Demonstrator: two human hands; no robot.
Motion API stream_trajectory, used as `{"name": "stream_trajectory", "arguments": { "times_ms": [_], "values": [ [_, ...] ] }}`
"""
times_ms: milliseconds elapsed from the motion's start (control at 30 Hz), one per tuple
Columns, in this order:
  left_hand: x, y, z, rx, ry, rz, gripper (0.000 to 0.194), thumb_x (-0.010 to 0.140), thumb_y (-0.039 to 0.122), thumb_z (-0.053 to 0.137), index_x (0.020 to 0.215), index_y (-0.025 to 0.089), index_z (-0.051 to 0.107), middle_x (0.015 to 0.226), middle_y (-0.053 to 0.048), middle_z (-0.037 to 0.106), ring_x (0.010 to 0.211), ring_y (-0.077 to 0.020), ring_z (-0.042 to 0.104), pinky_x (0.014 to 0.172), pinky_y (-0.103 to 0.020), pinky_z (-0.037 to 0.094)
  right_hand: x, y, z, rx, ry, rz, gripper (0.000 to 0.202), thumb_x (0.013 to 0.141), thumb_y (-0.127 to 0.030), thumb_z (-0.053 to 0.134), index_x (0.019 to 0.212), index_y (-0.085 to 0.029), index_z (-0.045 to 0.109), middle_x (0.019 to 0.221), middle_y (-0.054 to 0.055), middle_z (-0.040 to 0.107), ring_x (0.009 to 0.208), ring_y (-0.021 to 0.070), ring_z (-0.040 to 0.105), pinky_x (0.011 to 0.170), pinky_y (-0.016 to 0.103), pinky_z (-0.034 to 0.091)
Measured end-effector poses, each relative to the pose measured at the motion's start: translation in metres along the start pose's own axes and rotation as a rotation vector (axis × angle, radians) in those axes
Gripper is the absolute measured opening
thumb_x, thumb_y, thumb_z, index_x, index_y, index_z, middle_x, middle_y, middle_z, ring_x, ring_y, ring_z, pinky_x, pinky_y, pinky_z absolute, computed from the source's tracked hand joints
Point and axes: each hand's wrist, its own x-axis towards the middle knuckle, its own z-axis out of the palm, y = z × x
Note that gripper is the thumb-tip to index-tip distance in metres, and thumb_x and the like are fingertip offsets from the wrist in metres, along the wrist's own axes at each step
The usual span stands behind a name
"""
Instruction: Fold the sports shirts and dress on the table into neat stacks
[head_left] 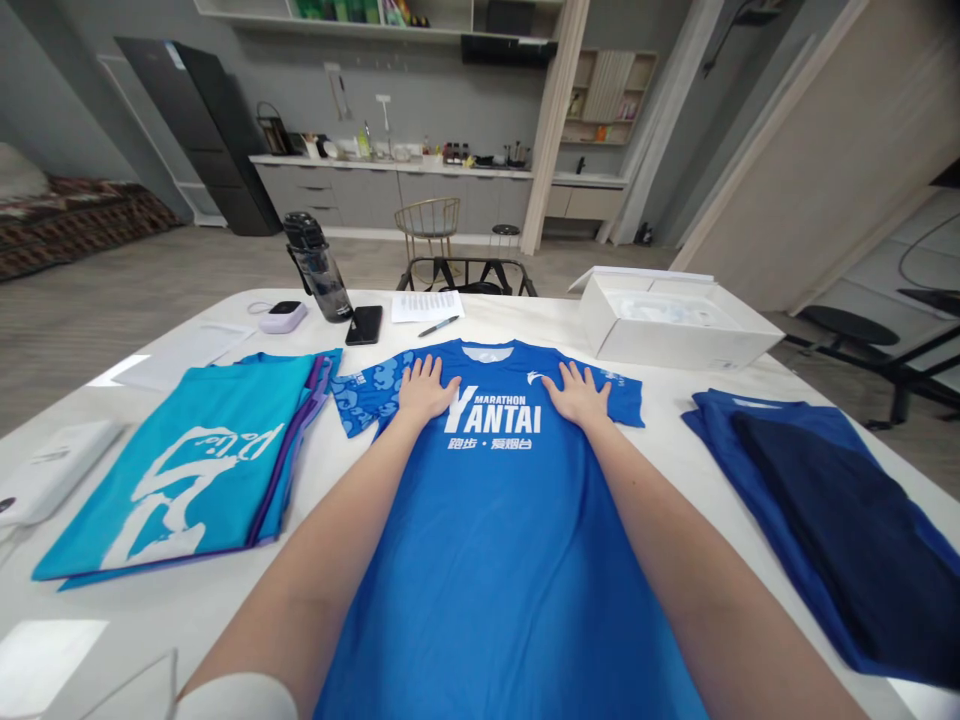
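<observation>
A blue T-shirt (495, 500) with white "MARATHON YANTAI" lettering lies spread face up on the white table, its collar at the far side and its lower part running out of view toward me. My left hand (426, 390) rests flat on the shirt's left shoulder area, fingers spread. On the other shoulder, beside a small white logo, my right hand (579, 393) lies flat with fingers apart. Neither hand grips the cloth. The left sleeve carries a lighter blue wavy pattern.
Folded turquoise and purple shirts (217, 460) are stacked at left, near a white device (60, 468). Dark blue folded clothes (832, 510) lie at right. Farther back stand a water bottle (319, 270), a phone (364, 325), a pen (438, 326), paper (427, 306) and an open white box (675, 320).
</observation>
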Motion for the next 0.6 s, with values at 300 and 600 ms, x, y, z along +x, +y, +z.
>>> {"name": "stream_trajectory", "arguments": {
  "times_ms": [300, 600],
  "values": [
    [0.021, 0.007, 0.003, -0.012, 0.01, 0.012, 0.085, 0.094, 0.07, 0.016, 0.16, 0.018, 0.028, 0.168, -0.007, 0.02, 0.156, -0.0281, 0.013, 0.126, -0.048, 0.011, 0.024, 0.009, -0.003, -0.016, -0.016, -0.026, 0.084, 0.093, -0.077, 0.006, 0.162, -0.031, 0.019, 0.169, 0.003, 0.015, 0.153, 0.0349, 0.012, 0.117, 0.072, 0.006],
    [0.027, 0.008, 0.003, -0.01, 0.02, 0.015, 0.083, 0.094, 0.069, 0.015, 0.161, 0.02, 0.027, 0.168, -0.005, 0.02, 0.156, -0.0275, 0.013, 0.126, -0.05, 0.008, 0.002, -0.005, -0.009, -0.114, 0.215, -0.123, 0.065, 0.1, -0.064, 0.012, 0.16, -0.04, 0.02, 0.17, 0.001, 0.012, 0.153, 0.0398, 0.004, 0.112, 0.077, 0.001]
  ]
}}
